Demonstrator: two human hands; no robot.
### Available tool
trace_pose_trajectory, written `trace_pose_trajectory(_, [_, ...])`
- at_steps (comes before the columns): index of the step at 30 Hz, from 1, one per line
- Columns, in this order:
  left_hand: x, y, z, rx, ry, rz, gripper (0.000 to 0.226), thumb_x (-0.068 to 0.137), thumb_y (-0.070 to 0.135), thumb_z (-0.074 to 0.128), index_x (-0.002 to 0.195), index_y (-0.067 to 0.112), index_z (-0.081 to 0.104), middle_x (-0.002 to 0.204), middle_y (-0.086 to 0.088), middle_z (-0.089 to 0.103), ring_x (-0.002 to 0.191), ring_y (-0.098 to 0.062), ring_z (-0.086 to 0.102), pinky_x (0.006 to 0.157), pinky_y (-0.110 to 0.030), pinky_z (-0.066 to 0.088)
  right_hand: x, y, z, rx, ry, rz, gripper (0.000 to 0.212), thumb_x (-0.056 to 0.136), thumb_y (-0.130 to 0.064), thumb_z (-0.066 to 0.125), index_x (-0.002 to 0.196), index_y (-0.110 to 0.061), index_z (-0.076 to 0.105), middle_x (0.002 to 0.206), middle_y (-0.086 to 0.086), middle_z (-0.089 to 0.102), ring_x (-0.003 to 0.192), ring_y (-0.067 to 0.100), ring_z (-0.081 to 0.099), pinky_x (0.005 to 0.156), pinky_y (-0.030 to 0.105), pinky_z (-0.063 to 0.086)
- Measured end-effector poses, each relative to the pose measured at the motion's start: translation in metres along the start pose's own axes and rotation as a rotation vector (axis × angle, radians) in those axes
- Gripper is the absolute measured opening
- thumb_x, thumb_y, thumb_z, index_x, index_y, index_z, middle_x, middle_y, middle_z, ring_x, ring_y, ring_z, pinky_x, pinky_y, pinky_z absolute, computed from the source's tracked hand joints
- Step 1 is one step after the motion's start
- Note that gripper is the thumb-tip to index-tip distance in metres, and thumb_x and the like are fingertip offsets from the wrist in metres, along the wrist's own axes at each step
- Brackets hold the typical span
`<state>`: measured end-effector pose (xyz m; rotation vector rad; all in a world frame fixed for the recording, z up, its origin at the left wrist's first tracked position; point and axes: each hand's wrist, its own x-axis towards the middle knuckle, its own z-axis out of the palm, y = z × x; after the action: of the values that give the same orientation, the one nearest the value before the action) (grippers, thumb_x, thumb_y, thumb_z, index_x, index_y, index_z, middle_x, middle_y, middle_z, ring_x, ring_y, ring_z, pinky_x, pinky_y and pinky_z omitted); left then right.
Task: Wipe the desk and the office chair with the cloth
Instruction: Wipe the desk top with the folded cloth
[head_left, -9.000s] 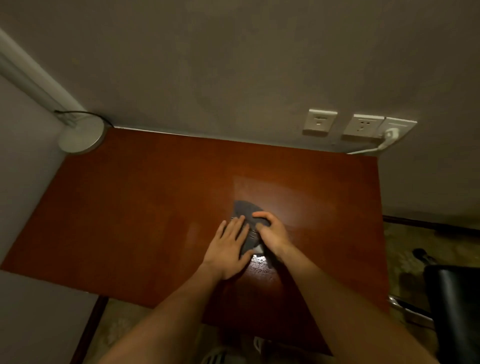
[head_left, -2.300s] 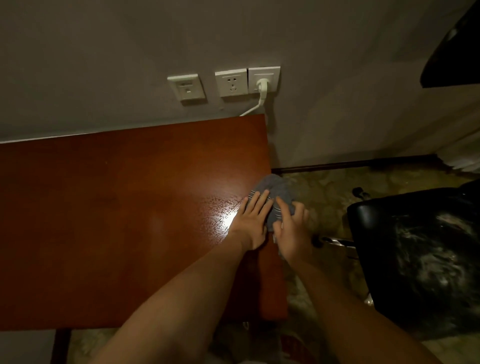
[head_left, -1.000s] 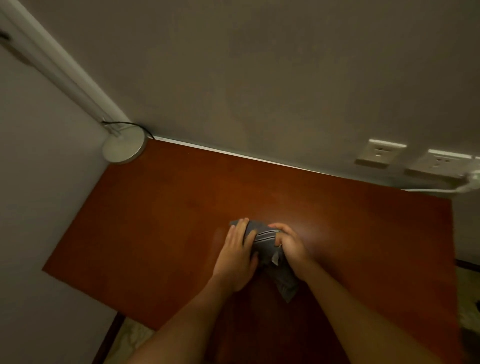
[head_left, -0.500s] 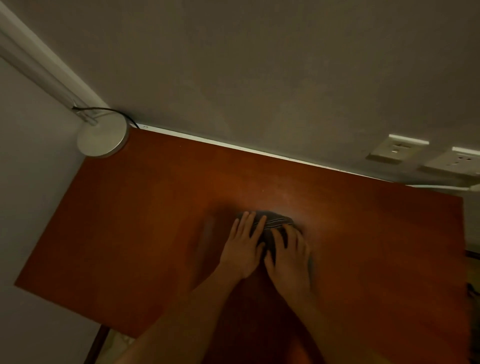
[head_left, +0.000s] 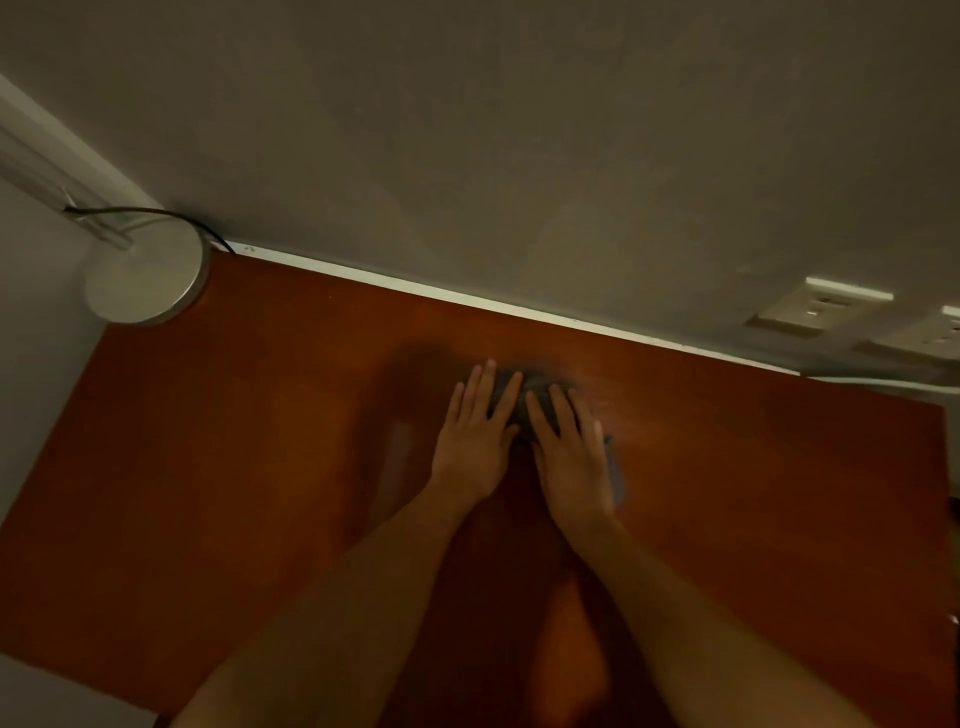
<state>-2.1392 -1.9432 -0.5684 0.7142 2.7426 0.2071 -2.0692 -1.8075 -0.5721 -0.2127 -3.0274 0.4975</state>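
The bench (head_left: 218, 467) is a reddish-brown wooden surface set against a grey wall (head_left: 519, 156) along its far edge, with a second wall along its left edge.

The cloth (head_left: 535, 387), dark grey, lies flat on the bench near the middle of the far edge, a little short of the wall. Most of it is covered by the hands; its far portion shows between and beyond the fingertips, and a narrow strip shows along the outer side of the right hand.

The left hand (head_left: 475, 441) lies palm down on the left part of the cloth. Its fingers (head_left: 485, 384) are extended and slightly spread, pressing flat and not curled around the fabric.

The right hand (head_left: 574, 462) lies palm down on the right part of the cloth, just beside the left hand. Its fingers (head_left: 563, 410) are likewise extended and flat, with no grasp on the fabric.

Both forearms reach in from the near edge of the bench.

A round white lamp base (head_left: 148, 280) stands on the far left corner of the bench, with a thin dark cable (head_left: 171, 213) running over it to the wall.

Two white wall sockets (head_left: 815, 306) are mounted on the wall above the far right corner. A white cord (head_left: 883, 383) runs along the far edge below them.

The picture is dim and slightly blurred around the hands.
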Motion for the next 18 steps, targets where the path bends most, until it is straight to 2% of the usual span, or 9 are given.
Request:
trace_pose_trajectory(3, [0.035, -0.011, -0.009, -0.038, 0.035, -0.006, 0.063, 0.107, 0.040, 0.023, 0.154, 0.029, -0.017, 0.164, -0.011, -0.020, 0.149, -0.025, -0.024, 0.122, -0.038, -0.013, 0.039, 0.003, 0.005, 0.056, -0.005, -0.003, 0.066, 0.085, -0.005, 0.074, 0.145, -0.016, 0.049, 0.155, 0.015, 0.040, 0.146, 0.033, 0.024, 0.112, 0.060, 0.035])
trace_pose_trajectory(5, [0.057, -0.017, -0.013, -0.052, 0.063, -0.008, 0.062, 0.107, 0.039, 0.025, 0.156, 0.028, -0.012, 0.165, -0.012, -0.017, 0.150, -0.026, -0.022, 0.121, -0.038, -0.014, 0.064, 0.007, 0.009, 0.043, -0.001, -0.015, 0.065, 0.086, -0.006, 0.073, 0.146, -0.017, 0.049, 0.156, 0.014, 0.037, 0.147, 0.032, 0.022, 0.115, 0.056, 0.029])
trace_pose_trajectory(8, [0.086, -0.025, -0.019, -0.096, 0.098, -0.001, 0.062, 0.107, 0.036, 0.029, 0.158, 0.028, -0.006, 0.166, -0.011, -0.010, 0.151, -0.026, -0.019, 0.120, -0.037, -0.017, 0.095, 0.012, 0.012, 0.031, -0.032, -0.031, 0.060, 0.092, -0.014, 0.064, 0.148, -0.019, 0.046, 0.160, 0.010, 0.031, 0.150, 0.032, 0.019, 0.116, 0.052, 0.030])
trace_pose_trajectory(10, [0.100, -0.030, -0.023, -0.118, 0.104, 0.015, 0.062, 0.107, 0.035, 0.031, 0.158, 0.029, -0.002, 0.166, -0.011, -0.004, 0.152, -0.026, -0.016, 0.120, -0.036, -0.017, 0.108, 0.014, 0.014, 0.036, -0.034, -0.011, 0.062, 0.092, -0.013, 0.064, 0.150, -0.021, 0.043, 0.161, 0.008, 0.028, 0.151, 0.032, 0.016, 0.117, 0.053, 0.028])
trace_pose_trajectory(15, [0.123, -0.036, -0.028, -0.153, 0.136, 0.041, 0.060, 0.106, 0.030, 0.038, 0.158, 0.028, 0.011, 0.165, -0.013, 0.007, 0.153, -0.027, -0.005, 0.122, -0.034, -0.012, 0.123, 0.012, 0.017, 0.060, 0.010, 0.036, 0.065, 0.094, -0.017, 0.064, 0.153, -0.020, 0.037, 0.160, 0.008, 0.029, 0.149, 0.034, 0.020, 0.118, 0.051, 0.027])
trace_pose_trajectory(18, [0.133, -0.037, -0.030, -0.158, 0.114, 0.022, 0.060, 0.105, 0.030, 0.039, 0.158, 0.030, 0.011, 0.165, -0.011, 0.009, 0.153, -0.026, -0.003, 0.124, -0.037, -0.003, 0.129, 0.007, 0.020, 0.041, 0.062, 0.079, 0.062, 0.094, -0.012, 0.065, 0.150, -0.021, 0.041, 0.156, 0.006, 0.034, 0.147, 0.032, 0.025, 0.115, 0.050, 0.031])
